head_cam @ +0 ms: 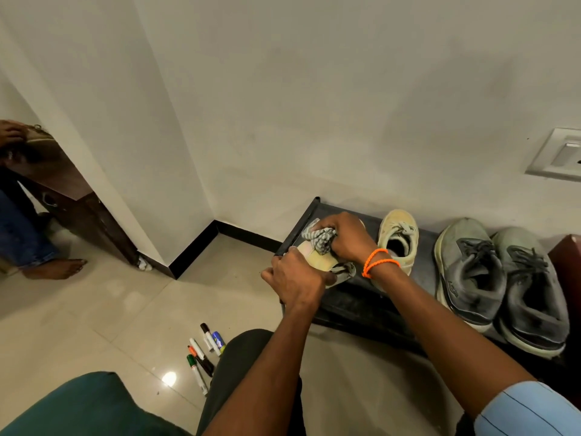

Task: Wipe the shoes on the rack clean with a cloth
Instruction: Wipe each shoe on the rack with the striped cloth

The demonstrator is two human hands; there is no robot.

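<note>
A low black shoe rack point(355, 305) stands against the wall. At its left end lies a cream shoe point(314, 258), tipped on its side. My left hand point(295, 280) grips that shoe from the near side. My right hand point(347, 237), with orange bands on the wrist, presses a bunched grey striped cloth point(320, 239) onto the shoe. The shoe's matching cream partner point(397, 239) stands upright just to the right. Further right sits a pair of grey sneakers point(500, 287).
Several markers point(204, 352) lie on the tiled floor near my knee. A green cushion point(85, 404) is at the bottom left. Another person's bare foot point(55, 268) stands beside a dark wooden door point(75, 196) at the left. A wall socket point(558, 155) is at the right.
</note>
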